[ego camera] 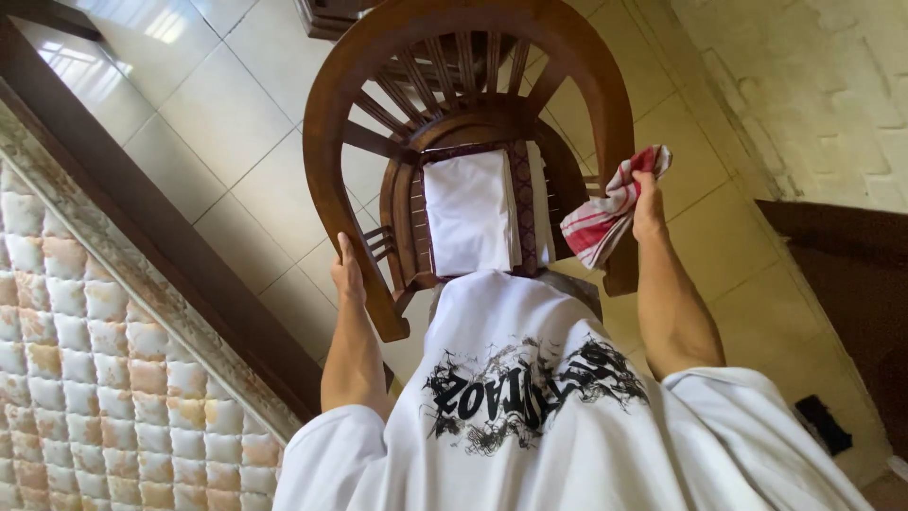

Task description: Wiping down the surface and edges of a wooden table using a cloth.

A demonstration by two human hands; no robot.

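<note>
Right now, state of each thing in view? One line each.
Curved dark wooden chair: upright on the tiled floor, gripped at its rail.
Folded white cloth: lying flat on the chair seat.
Red-and-white striped cloth: bunched, hanging from the right hand.
Left hand: grip closed on the chair's rail.
Right hand: grip closed on the striped cloth.

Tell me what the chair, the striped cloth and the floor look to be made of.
Chair: dark wood, glossy, likely varnished; grain and sheen show. Striped cloth, held in the right hand: soft woven fabric, probably cotton; it folds limply. Floor: pale glazed tiles, likely ceramic; grout lines and window reflections.
</note>
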